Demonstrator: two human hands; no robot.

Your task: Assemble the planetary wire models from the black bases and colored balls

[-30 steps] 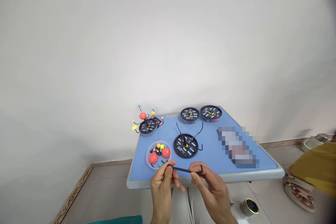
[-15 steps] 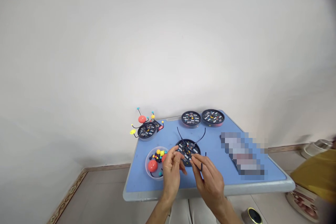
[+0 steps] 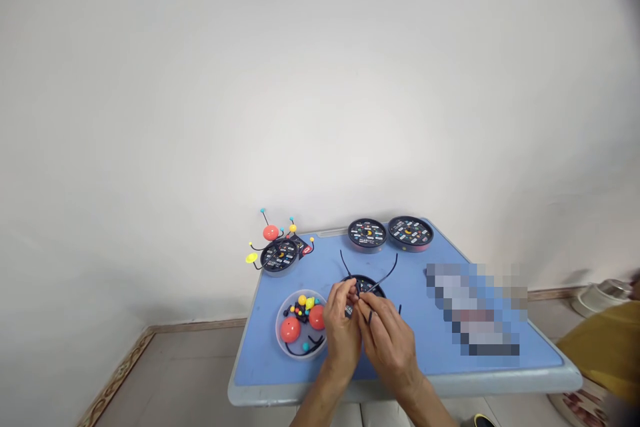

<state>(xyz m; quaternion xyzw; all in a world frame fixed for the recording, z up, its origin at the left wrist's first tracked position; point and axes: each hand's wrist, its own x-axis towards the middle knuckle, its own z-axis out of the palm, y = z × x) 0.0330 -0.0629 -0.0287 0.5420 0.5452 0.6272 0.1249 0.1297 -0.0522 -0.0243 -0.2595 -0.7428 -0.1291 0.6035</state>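
Note:
Both my hands are close together over a black round disc [image 3: 371, 289], covering most of it. My left hand [image 3: 343, 327] pinches a thin black wire [image 3: 380, 278] at the disc's centre, and my right hand [image 3: 387, 340] holds a short dark wire end against the same spot. Further curved wires [image 3: 343, 263] rise from the disc. To the left of my hands, a clear round dish [image 3: 277, 327] holds red balls [image 3: 290, 329], small coloured beads and a bent black wire.
A finished wire-and-ball model on a black disc [image 3: 279, 256] stands at the blue table's [image 3: 400, 377] far left. Two black discs [image 3: 367, 233] [image 3: 410, 233] sit at the back. A pixelated object [image 3: 475, 310] lies right. A yellow cloth [image 3: 605, 340] and a bowl [image 3: 600, 297] are beyond the table.
My hands have moved from the table's front edge, where they held a wire in the air, onto the black disc. The view has tilted, so the table sits lower in the picture.

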